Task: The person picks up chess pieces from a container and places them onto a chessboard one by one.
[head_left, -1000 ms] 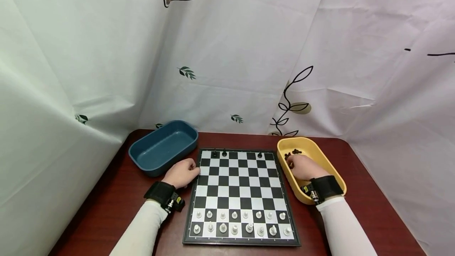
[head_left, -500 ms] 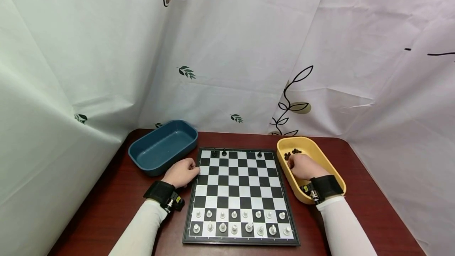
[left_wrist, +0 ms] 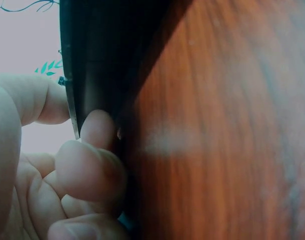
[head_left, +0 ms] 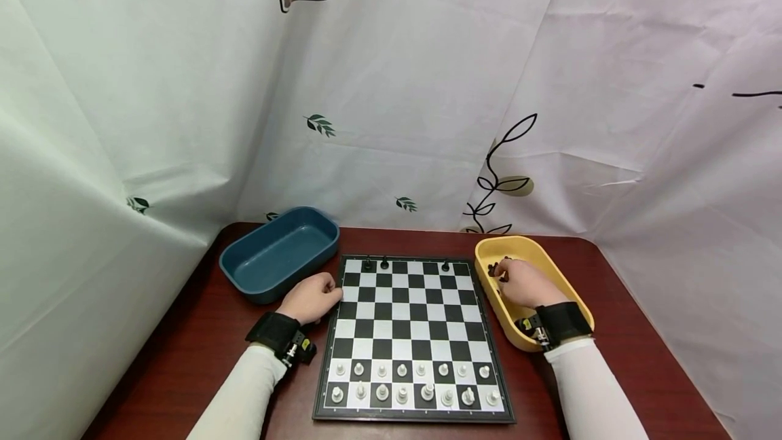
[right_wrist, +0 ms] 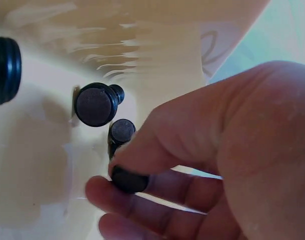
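In the head view my left hand (head_left: 310, 297) holds the left edge of the chessboard (head_left: 401, 311). The left wrist view shows the board's dark edge (left_wrist: 100, 55) between my thumb and curled fingers. My right hand (head_left: 530, 284) reaches into the yellow tray (head_left: 552, 267). Between thumb and fingers it pinches a black chess piece (right_wrist: 128, 181), whose round base faces the right wrist camera; the rest of it is hidden. Other black pieces (right_wrist: 94, 106) lie on the tray's floor close by. Three black pieces stand on the board's far row, one being a pawn-like piece (head_left: 445, 266).
Two rows of white chess pieces (head_left: 382, 392) stand on the board's near side. A blue tray (head_left: 275, 250) sits behind my left hand on the dark red table (head_left: 183, 358). White patterned cloth (head_left: 391, 87) hangs behind and at both sides.
My right hand has shifted slightly forward inside the yellow tray, and its fingers now cover part of the loose black pieces. The left hand keeps its place on the board's edge.
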### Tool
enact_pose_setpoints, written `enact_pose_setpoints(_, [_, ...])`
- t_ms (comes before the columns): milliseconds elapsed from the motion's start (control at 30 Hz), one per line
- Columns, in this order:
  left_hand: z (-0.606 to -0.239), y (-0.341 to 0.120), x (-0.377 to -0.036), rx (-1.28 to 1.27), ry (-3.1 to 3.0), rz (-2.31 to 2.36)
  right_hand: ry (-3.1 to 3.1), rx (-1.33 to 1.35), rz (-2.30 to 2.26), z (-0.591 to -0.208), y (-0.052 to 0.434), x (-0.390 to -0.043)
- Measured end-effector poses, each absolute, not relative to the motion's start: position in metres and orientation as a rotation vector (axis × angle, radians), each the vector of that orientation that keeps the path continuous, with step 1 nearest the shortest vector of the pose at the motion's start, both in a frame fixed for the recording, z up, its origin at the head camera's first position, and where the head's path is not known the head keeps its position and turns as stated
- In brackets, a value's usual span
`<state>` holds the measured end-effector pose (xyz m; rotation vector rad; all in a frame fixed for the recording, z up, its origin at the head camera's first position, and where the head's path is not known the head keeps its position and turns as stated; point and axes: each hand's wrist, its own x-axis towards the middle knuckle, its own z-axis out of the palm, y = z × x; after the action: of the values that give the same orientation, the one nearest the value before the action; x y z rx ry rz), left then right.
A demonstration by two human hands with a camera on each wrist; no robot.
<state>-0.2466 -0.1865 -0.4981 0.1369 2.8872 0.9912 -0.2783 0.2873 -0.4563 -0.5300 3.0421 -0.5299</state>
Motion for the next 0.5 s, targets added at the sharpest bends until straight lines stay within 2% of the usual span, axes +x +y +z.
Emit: enact_pose_setpoints(500, [-0.4983,-0.1863,-0.2471,0.136,2.895,0.988,3.227,-0.572,-0.501,-0.4544,0.289,-0.2798])
